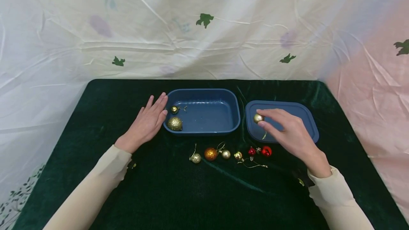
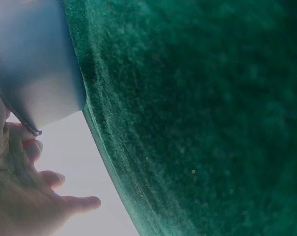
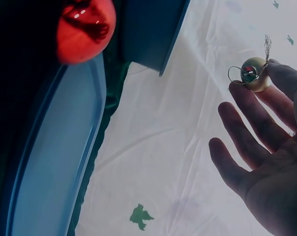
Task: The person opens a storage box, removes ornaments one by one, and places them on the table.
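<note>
The right hand (image 1: 292,134) is up over the blue lid (image 1: 303,116) near the right edge of the green table (image 1: 198,194), thumb and forefinger pinching a small gold bauble (image 1: 258,118) above the lid's left end while the other fingers (image 3: 246,128) fan out loose. From the right wrist view the bauble (image 3: 255,73) sits right at the fingertips with its wire loop sticking out, though whether the thumb presses its far side is hard to make out there. Over on the left, the left hand (image 1: 148,121) lies flat and relaxed on the cloth, fingers straight, fingertips against the left wall of the blue tray (image 1: 223,95) at the back middle of the table. Inside that tray, at its left end, sit a glittery gold ball (image 1: 174,124) and a smaller shiny gold ball (image 1: 174,109). In front of the tray runs a row of loose ornaments: a pale gold ball (image 1: 195,158), an orange glitter ball (image 1: 210,154), two more little gold balls (image 1: 225,154), then two red balls (image 1: 266,151) just off the lid's front edge.
</note>
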Motion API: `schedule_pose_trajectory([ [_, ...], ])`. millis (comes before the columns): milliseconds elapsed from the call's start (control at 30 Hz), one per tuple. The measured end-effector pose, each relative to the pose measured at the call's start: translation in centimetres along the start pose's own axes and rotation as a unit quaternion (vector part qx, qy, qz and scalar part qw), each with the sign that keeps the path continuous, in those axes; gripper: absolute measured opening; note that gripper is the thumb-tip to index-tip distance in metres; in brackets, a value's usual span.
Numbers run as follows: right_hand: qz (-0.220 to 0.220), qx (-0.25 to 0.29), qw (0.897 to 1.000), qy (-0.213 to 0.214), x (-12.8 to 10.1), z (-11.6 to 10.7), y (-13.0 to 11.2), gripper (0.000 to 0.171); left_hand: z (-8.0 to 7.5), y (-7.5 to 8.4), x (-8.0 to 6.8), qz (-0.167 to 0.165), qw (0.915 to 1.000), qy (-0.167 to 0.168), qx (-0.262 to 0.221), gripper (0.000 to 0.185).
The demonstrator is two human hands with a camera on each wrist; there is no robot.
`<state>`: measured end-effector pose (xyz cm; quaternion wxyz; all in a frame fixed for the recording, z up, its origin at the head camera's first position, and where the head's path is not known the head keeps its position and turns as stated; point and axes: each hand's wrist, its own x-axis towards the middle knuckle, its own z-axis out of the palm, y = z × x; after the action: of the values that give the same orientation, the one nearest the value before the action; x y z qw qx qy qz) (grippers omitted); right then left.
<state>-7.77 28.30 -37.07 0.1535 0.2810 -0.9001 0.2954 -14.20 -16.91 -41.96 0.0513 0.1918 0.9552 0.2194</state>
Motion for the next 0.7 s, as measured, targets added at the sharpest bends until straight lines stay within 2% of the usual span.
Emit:
schedule_pose_trajectory([
  [233,0.007,-0.014,1.0,0.005,-1.1,-0.9,0.2,0.042,-0.1,0.0,0.0,0.0,1.0,-0.001,-0.002,0.061],
  [700,0.059,-0.053,0.997,0.001,-4.4,-1.3,1.2,0.036,-0.4,0.2,-0.1,-0.002,0.9999,-0.009,0.004,0.063],
])
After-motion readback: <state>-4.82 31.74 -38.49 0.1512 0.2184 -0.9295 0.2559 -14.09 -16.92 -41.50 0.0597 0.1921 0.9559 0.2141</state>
